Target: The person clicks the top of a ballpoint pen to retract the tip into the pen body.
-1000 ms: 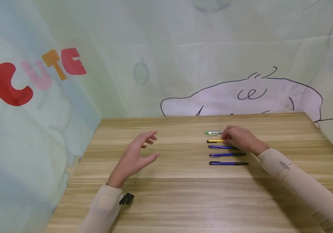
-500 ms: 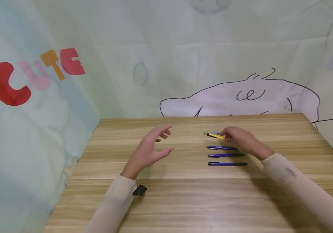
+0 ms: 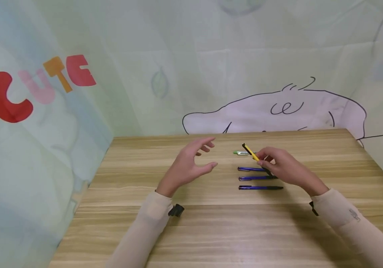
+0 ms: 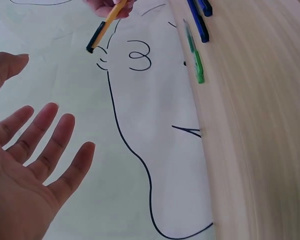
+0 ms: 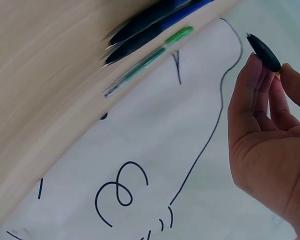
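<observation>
My right hand (image 3: 283,165) pinches a yellow pen (image 3: 250,152) between thumb and fingers, raised above the table. The pen tilts, its black clip end up to the left; its black tip (image 5: 264,52) shows in the right wrist view. My left hand (image 3: 191,162) hovers to the left, fingers spread and thumb apart, holding nothing. Beneath the right hand lies a clear pen with a green end (image 3: 241,152), partly covered by the hand. Nearer to me, three blue pens lie in a row: the far one (image 3: 249,169), the middle one (image 3: 255,178) and the near one (image 3: 258,187).
The wood-grain table (image 3: 211,230) meets a printed cloth backdrop (image 3: 164,74) along its back and left edges. Red and orange letters (image 3: 8,97) are printed on the left cloth. Dark wrist mounts (image 3: 176,210) sit on the sleeves.
My right hand has picked the yellow pen up from the row between the green-ended and blue pens and tilted it. My left hand has moved right, toward the pens.
</observation>
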Demonstrator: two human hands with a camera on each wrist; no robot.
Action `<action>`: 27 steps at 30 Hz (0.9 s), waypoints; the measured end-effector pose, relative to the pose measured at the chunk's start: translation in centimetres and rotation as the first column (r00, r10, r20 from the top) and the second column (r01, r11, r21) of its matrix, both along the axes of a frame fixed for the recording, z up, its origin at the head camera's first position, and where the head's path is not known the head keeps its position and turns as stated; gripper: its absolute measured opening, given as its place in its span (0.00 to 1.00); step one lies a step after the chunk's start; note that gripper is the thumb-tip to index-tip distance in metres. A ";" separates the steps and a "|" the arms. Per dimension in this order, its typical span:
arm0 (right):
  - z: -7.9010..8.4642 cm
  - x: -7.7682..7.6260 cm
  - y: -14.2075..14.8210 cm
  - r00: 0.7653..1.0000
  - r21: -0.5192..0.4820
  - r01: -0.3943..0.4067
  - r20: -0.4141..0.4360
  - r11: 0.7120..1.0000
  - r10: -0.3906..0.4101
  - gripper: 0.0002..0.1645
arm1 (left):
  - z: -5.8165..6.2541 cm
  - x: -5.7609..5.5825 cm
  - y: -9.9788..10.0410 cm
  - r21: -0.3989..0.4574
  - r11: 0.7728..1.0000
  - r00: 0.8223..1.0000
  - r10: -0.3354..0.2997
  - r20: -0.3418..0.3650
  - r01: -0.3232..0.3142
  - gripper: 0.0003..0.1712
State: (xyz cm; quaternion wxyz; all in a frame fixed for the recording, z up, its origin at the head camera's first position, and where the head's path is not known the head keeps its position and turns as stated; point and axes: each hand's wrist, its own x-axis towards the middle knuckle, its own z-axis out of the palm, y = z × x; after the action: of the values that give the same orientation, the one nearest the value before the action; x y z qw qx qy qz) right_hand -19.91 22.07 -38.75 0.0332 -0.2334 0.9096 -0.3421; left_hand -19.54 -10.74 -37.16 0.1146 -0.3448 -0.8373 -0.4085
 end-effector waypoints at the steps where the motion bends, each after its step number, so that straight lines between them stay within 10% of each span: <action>1: 0.2 0.3 -0.1 1.000 -0.022 0.005 0.019 1.000 -0.005 0.07 | 0.1 -0.1 0.3 0.004 1.000 1.000 -0.008 -0.007 0.008 0.41; 15: 2.1 4.0 -1.4 0.982 -0.281 0.062 0.186 0.958 -0.009 0.10 | 1.9 0.5 4.2 -0.035 0.991 0.991 -0.127 -0.047 0.126 0.47; 27: 2.9 5.5 -2.5 0.953 -0.492 0.135 0.303 0.860 0.023 0.18 | 2.5 1.2 5.7 -0.024 0.977 0.972 -0.213 -0.103 0.211 0.51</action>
State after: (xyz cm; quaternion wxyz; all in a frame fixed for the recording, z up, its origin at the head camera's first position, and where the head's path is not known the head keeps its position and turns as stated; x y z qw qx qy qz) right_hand -14.40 19.54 -35.86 0.0973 -0.1527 0.7782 -0.6014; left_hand -18.39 -4.99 -34.70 0.1121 -0.4540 -0.7912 -0.3942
